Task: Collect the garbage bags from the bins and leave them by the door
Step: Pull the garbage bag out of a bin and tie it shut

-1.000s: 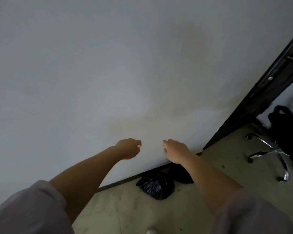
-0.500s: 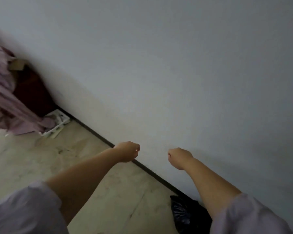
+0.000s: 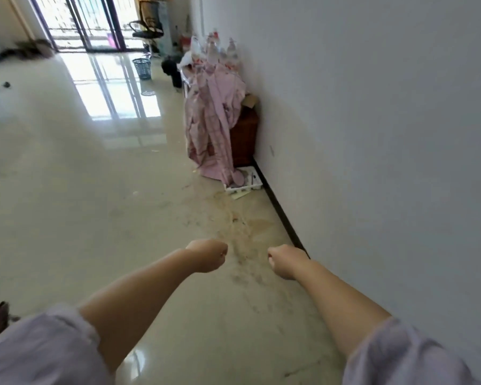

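Both hands are held out in front, curled into fists with nothing gripped: the left hand and the right hand are apart over the floor. A second ago two black bags were seen on the floor against the wall beside a door frame; now the view is turned along the wall into the room, and no bag is shown. That drop-off is judged done. A mesh bin is seen far off, probably the next stop.
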Motion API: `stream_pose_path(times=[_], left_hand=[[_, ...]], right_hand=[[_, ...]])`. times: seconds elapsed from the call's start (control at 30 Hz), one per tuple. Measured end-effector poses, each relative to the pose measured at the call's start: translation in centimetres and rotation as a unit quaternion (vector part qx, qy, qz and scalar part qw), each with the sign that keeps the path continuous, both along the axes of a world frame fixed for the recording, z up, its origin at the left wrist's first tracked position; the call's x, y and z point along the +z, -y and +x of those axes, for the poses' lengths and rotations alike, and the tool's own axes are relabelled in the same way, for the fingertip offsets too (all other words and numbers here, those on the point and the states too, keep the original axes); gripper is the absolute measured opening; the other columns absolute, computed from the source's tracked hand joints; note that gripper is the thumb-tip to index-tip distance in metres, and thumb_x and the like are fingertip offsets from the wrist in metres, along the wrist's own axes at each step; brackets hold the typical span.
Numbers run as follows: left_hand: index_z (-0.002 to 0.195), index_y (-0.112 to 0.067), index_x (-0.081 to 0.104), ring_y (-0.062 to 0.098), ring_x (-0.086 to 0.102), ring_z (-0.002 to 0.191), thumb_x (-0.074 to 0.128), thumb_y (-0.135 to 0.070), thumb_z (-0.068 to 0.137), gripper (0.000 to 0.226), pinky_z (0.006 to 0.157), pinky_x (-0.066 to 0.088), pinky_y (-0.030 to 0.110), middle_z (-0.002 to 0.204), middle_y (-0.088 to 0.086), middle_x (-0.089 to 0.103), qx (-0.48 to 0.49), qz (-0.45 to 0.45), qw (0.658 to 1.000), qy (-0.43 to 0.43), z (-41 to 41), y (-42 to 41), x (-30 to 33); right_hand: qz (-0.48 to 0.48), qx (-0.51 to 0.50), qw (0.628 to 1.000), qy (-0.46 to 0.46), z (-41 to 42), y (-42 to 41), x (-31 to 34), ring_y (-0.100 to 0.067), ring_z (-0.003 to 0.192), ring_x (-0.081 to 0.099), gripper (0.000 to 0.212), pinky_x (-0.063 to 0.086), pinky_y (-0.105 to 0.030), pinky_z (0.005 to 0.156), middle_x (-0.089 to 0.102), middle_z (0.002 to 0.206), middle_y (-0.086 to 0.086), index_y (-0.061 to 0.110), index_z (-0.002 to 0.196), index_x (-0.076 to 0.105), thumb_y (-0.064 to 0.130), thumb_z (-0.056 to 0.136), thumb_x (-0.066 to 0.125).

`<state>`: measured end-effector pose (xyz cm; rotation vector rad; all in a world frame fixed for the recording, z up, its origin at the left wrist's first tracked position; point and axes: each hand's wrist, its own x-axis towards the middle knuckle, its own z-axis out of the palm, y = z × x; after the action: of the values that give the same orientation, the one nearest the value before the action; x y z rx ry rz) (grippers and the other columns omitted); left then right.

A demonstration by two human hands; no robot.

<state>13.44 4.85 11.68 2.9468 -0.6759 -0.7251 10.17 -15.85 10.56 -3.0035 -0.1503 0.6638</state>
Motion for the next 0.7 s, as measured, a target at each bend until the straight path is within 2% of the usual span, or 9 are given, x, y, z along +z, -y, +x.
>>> stream_pose_path(times=[0.13, 0.23, 0.3, 0.4, 0.53, 0.7], left_hand=[[0.123, -0.015, 0.056, 0.027, 0.058, 0.112, 0.035, -0.026, 0.098, 0.035, 0.089, 0.047, 0.034, 0.126, 0.007, 0.059, 0.053, 0.004, 0.999, 0.008, 0.3, -8.0, 0.1], [0.123, -0.013, 0.056, 0.028, 0.057, 0.114, 0.034, -0.025, 0.098, 0.035, 0.091, 0.047, 0.036, 0.127, 0.008, 0.058, 0.092, 0.002, 0.996, 0.004, 1.0, -12.6, 0.1], [0.124, -0.013, 0.055, 0.029, 0.056, 0.115, 0.034, -0.024, 0.099, 0.035, 0.092, 0.046, 0.035, 0.128, 0.009, 0.058, 0.119, 0.001, 0.993, 0.002, 1.7, -14.9, 0.0], [0.127, -0.012, 0.054, 0.031, 0.055, 0.116, 0.033, -0.022, 0.099, 0.036, 0.091, 0.045, 0.035, 0.128, 0.011, 0.057, 0.150, 0.005, 0.989, -0.010, 2.8, -17.4, -0.5], [0.125, -0.011, 0.055, 0.031, 0.056, 0.114, 0.034, -0.022, 0.098, 0.035, 0.091, 0.045, 0.034, 0.128, 0.012, 0.058, 0.172, -0.006, 0.985, -0.021, 5.8, -19.8, -1.6], [0.121, -0.013, 0.057, 0.032, 0.057, 0.112, 0.036, -0.023, 0.097, 0.034, 0.088, 0.046, 0.034, 0.125, 0.012, 0.058, 0.199, -0.009, 0.980, -0.016, 13.1, -21.7, -2.2]], right_hand=[[0.002, 0.068, 0.998, -0.002, 2.6, -9.3, -0.6, -0.033, 0.110, 0.058, 0.031, 0.044, -0.034, 0.082, 0.059, 0.125, -0.014, 0.013, 0.117, 0.055, 0.022, 0.097, 0.033], [0.010, 0.100, 0.995, -0.009, 4.8, -14.4, -0.5, -0.033, 0.113, 0.056, 0.031, 0.042, -0.040, 0.093, 0.058, 0.126, -0.012, 0.015, 0.118, 0.054, 0.023, 0.098, 0.033], [0.003, 0.123, 0.992, -0.007, 6.4, -16.9, -0.5, -0.032, 0.114, 0.055, 0.031, 0.040, -0.041, 0.095, 0.058, 0.127, -0.012, 0.015, 0.118, 0.054, 0.026, 0.098, 0.033], [-0.013, 0.151, 0.988, -0.007, 9.2, -19.9, -0.7, -0.032, 0.113, 0.056, 0.030, 0.042, -0.038, 0.091, 0.058, 0.127, -0.012, 0.016, 0.118, 0.054, 0.027, 0.098, 0.033], [-0.014, 0.175, 0.984, -0.016, 12.9, -22.8, -0.9, -0.032, 0.115, 0.055, 0.031, 0.041, -0.038, 0.095, 0.057, 0.128, -0.013, 0.014, 0.119, 0.053, 0.026, 0.098, 0.033], [-0.014, 0.200, 0.979, -0.021, 19.6, -25.0, -1.5, -0.032, 0.116, 0.056, 0.033, 0.042, -0.037, 0.094, 0.058, 0.129, -0.012, 0.015, 0.121, 0.054, 0.024, 0.097, 0.034]])
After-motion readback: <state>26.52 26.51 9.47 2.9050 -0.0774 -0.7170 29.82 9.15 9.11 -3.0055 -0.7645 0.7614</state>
